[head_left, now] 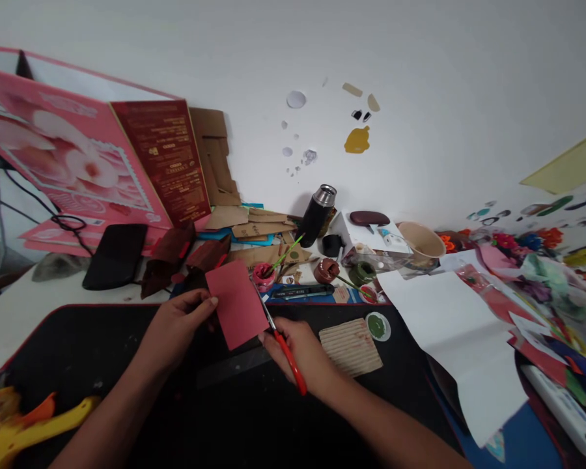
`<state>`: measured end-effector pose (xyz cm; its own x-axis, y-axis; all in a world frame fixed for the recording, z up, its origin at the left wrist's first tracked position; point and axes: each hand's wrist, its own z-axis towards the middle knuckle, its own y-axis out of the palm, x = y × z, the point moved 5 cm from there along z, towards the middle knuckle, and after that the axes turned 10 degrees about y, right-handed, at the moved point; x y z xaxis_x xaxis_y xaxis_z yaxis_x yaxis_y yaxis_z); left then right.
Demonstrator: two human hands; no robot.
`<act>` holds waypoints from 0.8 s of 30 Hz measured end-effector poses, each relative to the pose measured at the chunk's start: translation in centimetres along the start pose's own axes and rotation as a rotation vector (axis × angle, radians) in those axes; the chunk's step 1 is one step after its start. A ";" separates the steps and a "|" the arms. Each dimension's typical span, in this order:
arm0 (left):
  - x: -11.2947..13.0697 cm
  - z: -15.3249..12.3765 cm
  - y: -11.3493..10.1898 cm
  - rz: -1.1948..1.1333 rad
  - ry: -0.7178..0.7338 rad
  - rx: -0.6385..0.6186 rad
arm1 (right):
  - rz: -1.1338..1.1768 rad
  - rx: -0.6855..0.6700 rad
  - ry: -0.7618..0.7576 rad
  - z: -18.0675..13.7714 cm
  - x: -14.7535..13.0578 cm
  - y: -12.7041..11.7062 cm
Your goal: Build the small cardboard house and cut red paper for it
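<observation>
A red-pink rectangular sheet of paper [237, 306] is pinched at its left edge between the thumb and fingers of my left hand [185, 322]. My right hand [297, 352] grips red-handled scissors [287, 358], whose metal blades point away from me along the paper's right edge. Whether the blades have the paper between them is hard to make out. Both hands are above a black mat [209, 417]. A piece of corrugated cardboard [350, 346] lies just right of my right hand, with a small dish of green paint [378, 326] at its corner.
Behind the hands are a utility knife [303, 291], open paint jars [327, 269] and a black thermos [317, 215]. A large pink box [78, 150] and a black phone [114, 256] are on the left. White paper sheets [449, 312] cover the right side; a yellow tool [49, 426] lies front left.
</observation>
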<state>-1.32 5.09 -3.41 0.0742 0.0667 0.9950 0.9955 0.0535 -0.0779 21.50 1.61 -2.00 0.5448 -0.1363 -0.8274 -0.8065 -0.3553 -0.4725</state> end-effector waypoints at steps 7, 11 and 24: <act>0.7 -0.2 0.2 -0.023 -0.011 -0.001 | -0.045 0.010 0.015 0.1 0.7 0.4; 0.7 -0.3 0.2 -0.026 -0.017 -0.009 | -0.055 0.025 0.015 0.0 0.9 0.5; 2.2 -0.7 1.7 0.043 0.016 -0.062 | -0.023 0.042 0.069 -0.1 2.2 1.5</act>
<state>0.53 4.61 -1.34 0.1177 0.0512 0.9917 0.9930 -0.0108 -0.1173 21.53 0.72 -4.49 0.5762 -0.1922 -0.7944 -0.8021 -0.3196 -0.5044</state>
